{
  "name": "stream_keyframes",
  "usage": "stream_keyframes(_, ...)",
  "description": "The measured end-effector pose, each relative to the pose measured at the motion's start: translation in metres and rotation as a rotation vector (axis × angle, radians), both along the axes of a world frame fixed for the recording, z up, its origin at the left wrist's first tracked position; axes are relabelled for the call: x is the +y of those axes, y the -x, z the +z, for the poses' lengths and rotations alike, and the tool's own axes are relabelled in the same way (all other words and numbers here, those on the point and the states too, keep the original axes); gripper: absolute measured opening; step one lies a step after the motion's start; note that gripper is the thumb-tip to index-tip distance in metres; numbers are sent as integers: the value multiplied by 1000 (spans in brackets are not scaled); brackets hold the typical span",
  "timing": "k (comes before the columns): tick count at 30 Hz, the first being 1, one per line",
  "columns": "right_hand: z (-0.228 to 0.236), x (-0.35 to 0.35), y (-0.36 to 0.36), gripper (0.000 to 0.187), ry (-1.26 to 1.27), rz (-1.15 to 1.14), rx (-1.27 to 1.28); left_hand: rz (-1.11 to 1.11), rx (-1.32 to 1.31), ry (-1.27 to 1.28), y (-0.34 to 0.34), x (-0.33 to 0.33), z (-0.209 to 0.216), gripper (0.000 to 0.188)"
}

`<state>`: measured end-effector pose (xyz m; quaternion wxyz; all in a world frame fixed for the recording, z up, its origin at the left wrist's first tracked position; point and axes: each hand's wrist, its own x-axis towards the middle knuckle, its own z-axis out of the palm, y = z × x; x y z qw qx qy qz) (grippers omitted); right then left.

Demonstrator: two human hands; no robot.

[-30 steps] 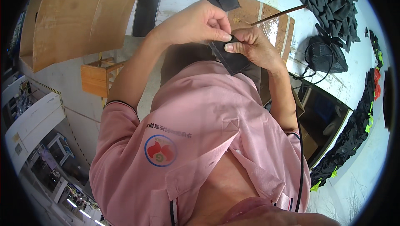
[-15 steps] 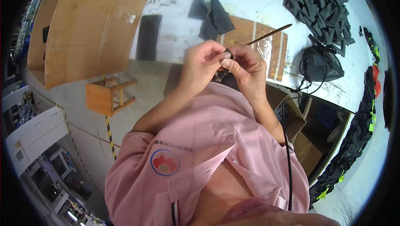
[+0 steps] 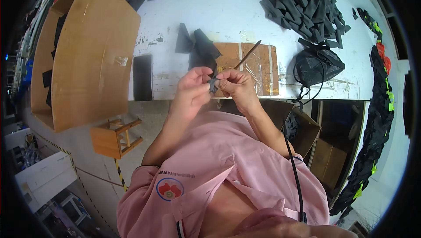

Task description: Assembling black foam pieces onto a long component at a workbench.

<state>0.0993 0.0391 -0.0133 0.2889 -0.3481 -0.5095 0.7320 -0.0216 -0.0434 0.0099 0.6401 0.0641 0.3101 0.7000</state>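
Note:
Between my hands, over the table's front edge, is a small dark grey fabric piece [image 3: 213, 85]. My left hand [image 3: 192, 92] pinches it from the left, its fingers bent and slightly blurred. From the right, my right hand [image 3: 239, 90] grips it with thumb and fingertips. Just beyond lie a few flat black fabric pieces [image 3: 206, 47], partly hidden behind the left fingers. A brown cardboard sheet [image 3: 265, 69] with tape strips lies beside my right hand, and a thin pointed stick [image 3: 248, 55] rests across it.
A large cardboard box [image 3: 94, 58] with dark pieces inside stands at left, near a flat dark rectangular slab [image 3: 142, 78]. Black fabric strips [image 3: 302, 5] are heaped at the far right. Nearer lies a black mesh pouch [image 3: 318, 65] with cords. A wooden stool [image 3: 115, 139] stands below left.
My view has shifted, showing more of the far table and box. Both hands remain together at the fabric, which now shows more between the fingertips; the left fingers have spread slightly.

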Motion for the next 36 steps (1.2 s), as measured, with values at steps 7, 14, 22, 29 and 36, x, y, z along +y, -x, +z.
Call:
stream_keyframes(7, -2, 0, -6, 6, 700, 214, 359, 352, 1000, 170, -17, 10, -21, 22)
stream_keyframes(14, -8, 5, -12, 16, 337, 150, 180, 101, 527, 113, -6, 11, -10, 22)
stream_keyframes(22, 11, 7, -18, 16, 61, 81, 538, -171, 213, -220, -26, 7, 27, 22)
stream_keyframes(29, 47, 20, -33, 14, -230, 46, 173, 456, 1387, -366, -34, 35, 19, 9)
stream_keyframes(36, 57, 21, -30, 18, -220, -66, 90, 106, 688, -156, -27, 45, 43, 8)
